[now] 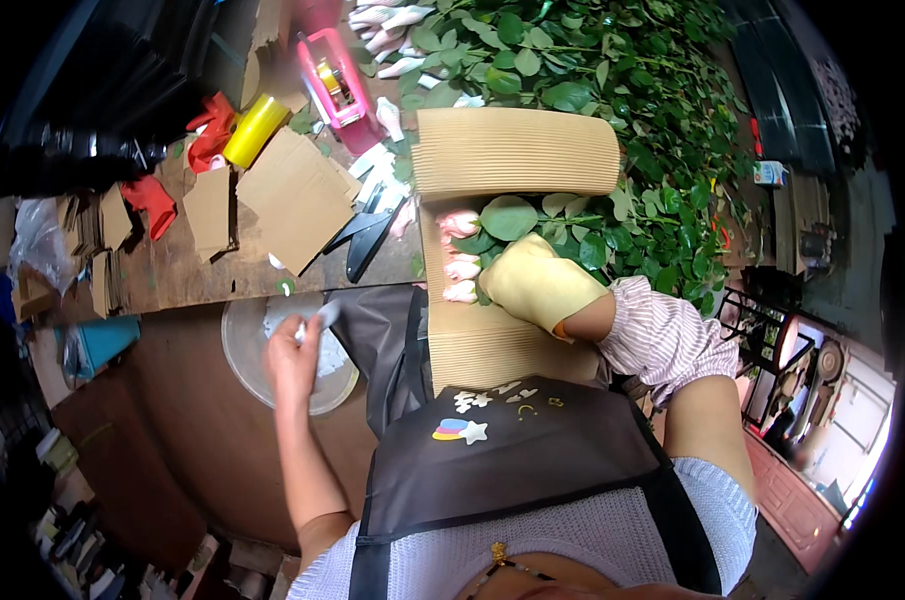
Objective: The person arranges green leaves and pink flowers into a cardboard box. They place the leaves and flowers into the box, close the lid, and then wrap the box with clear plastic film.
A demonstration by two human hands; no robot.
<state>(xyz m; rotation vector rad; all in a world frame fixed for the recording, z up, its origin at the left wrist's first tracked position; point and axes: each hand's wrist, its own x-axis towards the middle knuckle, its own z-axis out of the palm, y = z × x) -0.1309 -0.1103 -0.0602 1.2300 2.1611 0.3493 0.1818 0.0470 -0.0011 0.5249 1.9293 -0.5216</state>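
My right hand point(543, 285), in a pale yellow glove, curls over the stem just behind the lowest of several pink rose heads point(461, 291). The roses lie in a column on a sheet of tan corrugated cardboard point(503, 350), which folds up into a ribbed flap on the far side. Its fingertips are largely hidden by the glove's bend. My bare left hand point(291, 352) is closed on a small whitish piece point(328, 316), blurred, above a round translucent tub point(231, 350) with white bits inside.
Leafy rose stems point(663, 190) pile up at the far right. On the wooden table point(303, 278) are black-handled scissors point(368, 235), a pink tape dispenser point(338, 90), a yellow roll point(256, 132), brown cards point(293, 200) and red scraps point(151, 205). White-wrapped rose heads point(391, 118) lie beyond.
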